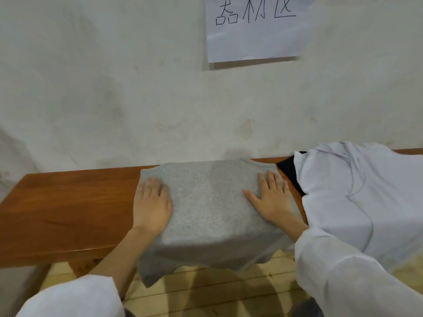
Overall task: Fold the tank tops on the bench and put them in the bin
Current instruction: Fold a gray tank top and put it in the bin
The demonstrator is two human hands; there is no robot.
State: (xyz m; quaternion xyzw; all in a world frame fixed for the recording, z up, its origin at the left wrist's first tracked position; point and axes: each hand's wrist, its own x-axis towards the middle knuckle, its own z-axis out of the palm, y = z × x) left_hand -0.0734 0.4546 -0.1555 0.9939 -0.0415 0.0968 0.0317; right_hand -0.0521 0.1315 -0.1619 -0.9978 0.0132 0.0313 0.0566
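grey tank top [206,202] flat on bench [68,202], hem overhanging

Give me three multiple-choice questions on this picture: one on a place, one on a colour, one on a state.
1. Where does the white garment lie?
A) right of the tank top
B) left of it
C) on the floor

2. What colour is the tank top?
A) red
B) grey
C) green

3. How does the right hand rest on it?
A) curled into a fist
B) pinching a strap
C) flat, fingers straight

Answers: A, the white garment covers the right end of the bench; B, its cloth is speckled grey; C, the palm lies flat on the cloth with fingers spread.
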